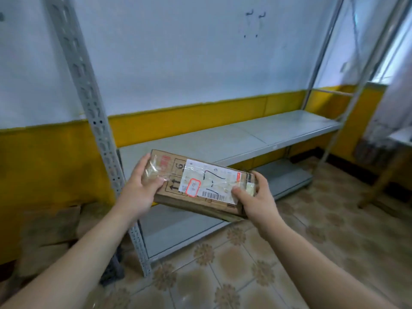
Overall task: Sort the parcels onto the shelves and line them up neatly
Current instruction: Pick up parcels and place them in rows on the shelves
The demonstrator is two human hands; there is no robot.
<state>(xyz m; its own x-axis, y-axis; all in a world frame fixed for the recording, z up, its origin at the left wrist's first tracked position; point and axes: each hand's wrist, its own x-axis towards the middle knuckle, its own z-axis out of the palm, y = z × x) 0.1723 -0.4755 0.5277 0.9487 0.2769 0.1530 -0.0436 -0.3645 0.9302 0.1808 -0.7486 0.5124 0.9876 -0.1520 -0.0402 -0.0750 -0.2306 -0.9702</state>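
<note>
Parcel (pixel 200 181) (taped) — left hand (pixel 138 186), right hand (pixel 256 197)

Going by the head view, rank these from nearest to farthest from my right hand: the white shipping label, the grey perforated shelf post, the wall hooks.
1. The white shipping label: on the parcel, under the thumb of the right hand.
2. The grey perforated post: off to the left, past the parcel's far end.
3. The wall hooks: high up at the back.

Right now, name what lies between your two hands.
In the head view, a flat brown cardboard parcel with a white shipping label spans the gap; the left hand and right hand grip its ends.
</note>
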